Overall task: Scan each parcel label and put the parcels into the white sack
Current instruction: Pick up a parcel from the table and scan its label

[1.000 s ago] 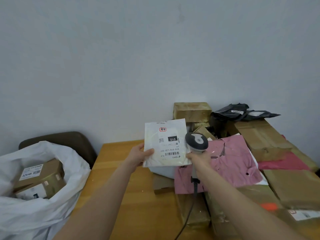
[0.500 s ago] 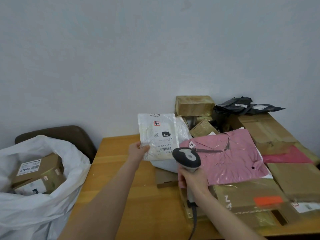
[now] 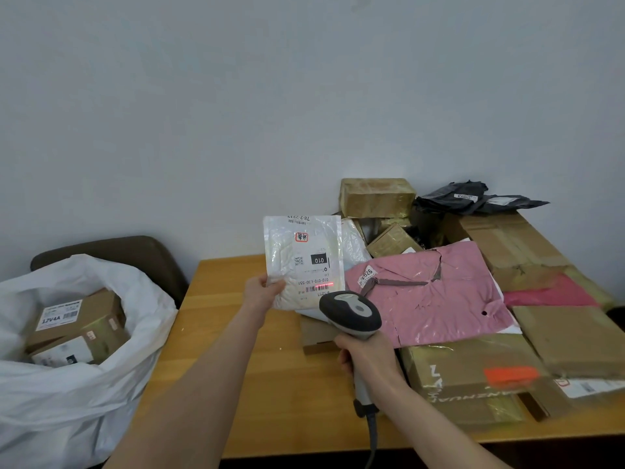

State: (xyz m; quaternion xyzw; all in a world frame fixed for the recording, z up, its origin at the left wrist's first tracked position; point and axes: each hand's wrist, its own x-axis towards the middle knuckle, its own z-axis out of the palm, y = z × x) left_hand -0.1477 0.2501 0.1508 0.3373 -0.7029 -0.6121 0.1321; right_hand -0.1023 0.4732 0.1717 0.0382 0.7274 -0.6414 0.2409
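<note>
The lower left corner of a white bubble mailer is pinched between the thumb and curled fingers of the left hand. The mailer is held upright above the wooden table, with its label turned toward the camera and upside down. A red scan line is cast across the barcode just right of the left thumb. Below and to the right of those fingers, the grey handle of a barcode scanner is wrapped by the clenched fingers of the right hand; the scanner's head is aimed up at the label, and its cable is trailed down past the wrist. Just beyond the right fingers, a pink poly parcel is laid over a heap of brown cardboard parcels, with black poly bags at the far end. Well to the left of the left hand, the white sack is stood open, and two labelled cardboard boxes are seen inside it.
</note>
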